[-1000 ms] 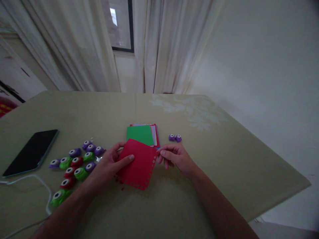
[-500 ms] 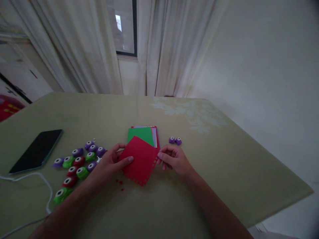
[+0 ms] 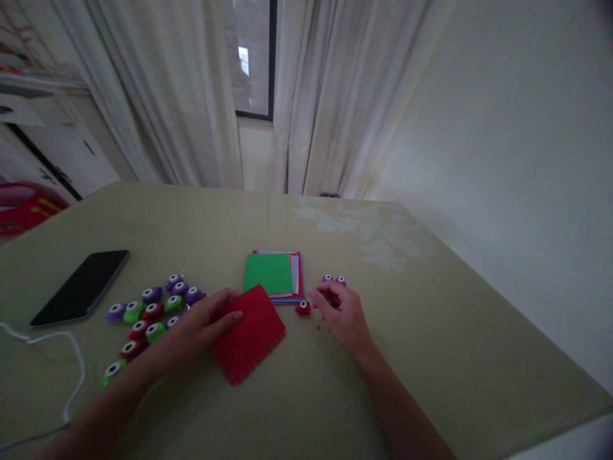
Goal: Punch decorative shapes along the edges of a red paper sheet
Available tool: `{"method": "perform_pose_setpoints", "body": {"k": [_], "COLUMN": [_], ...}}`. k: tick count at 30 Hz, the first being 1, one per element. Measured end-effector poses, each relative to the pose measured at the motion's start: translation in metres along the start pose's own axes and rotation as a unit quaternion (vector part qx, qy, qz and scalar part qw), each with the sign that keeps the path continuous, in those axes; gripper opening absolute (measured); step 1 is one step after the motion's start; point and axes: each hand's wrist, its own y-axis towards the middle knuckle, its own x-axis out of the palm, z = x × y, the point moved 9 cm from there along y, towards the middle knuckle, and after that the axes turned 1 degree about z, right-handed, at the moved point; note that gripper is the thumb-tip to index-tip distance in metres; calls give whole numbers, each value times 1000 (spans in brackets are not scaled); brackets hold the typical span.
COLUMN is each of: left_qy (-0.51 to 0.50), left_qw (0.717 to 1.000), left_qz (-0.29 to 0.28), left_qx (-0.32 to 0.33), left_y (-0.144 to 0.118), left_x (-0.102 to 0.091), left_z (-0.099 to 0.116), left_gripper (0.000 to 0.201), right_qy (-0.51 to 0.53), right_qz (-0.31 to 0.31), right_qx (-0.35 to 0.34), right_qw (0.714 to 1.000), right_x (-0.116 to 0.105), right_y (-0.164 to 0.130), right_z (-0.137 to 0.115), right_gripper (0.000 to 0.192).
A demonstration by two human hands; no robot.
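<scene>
My left hand [image 3: 218,319] grips a square sheet of red paper [image 3: 251,335], with the thumb on top and the fingers partly hidden at its far edge. Small notches run along the sheet's near-right edge. My right hand [image 3: 339,310] is closed, thumb and forefinger drawn together. Whatever may be between those fingertips is too small to make out. Just left of them a small red craft punch [image 3: 302,308] with a white and black eye-like top rests on the table. A tiny red paper bit [image 3: 318,328] lies below the right fingers.
Behind the red sheet is a stack of coloured paper, green sheet [image 3: 268,273] uppermost. Two purple punches [image 3: 334,279] sit beyond my right hand. Several purple, green and red punches [image 3: 153,311] cluster at left, near a dark tablet [image 3: 81,287] and a white cable [image 3: 71,364].
The red sheet has moved left and nearer, away from my right hand. The red punch now shows on the table between them. The view has shifted slightly.
</scene>
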Motion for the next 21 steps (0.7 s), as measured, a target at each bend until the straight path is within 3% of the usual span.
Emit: {"method": "perform_pose_setpoints", "body": {"k": [8,13,21], "left_qy": [131,102,108], "left_qw": [990,993,992], "left_qz": [53,47,35], "left_qx": [25,47,53], "left_y": [-3,-3,-6], "left_x": [-11,-9,11], "left_z": [7,13,16], "left_gripper": [38,35,36], "right_qy": [-204,-234,-210], "right_qz": [-131,-173,-189], "right_qx": [-85,-100,-80], "right_qw": [967,952,956], "right_x": [23,27,16], "right_y": [0,-1,0], "right_z": [-2,0,0], "right_gripper": [23,19,22]}}
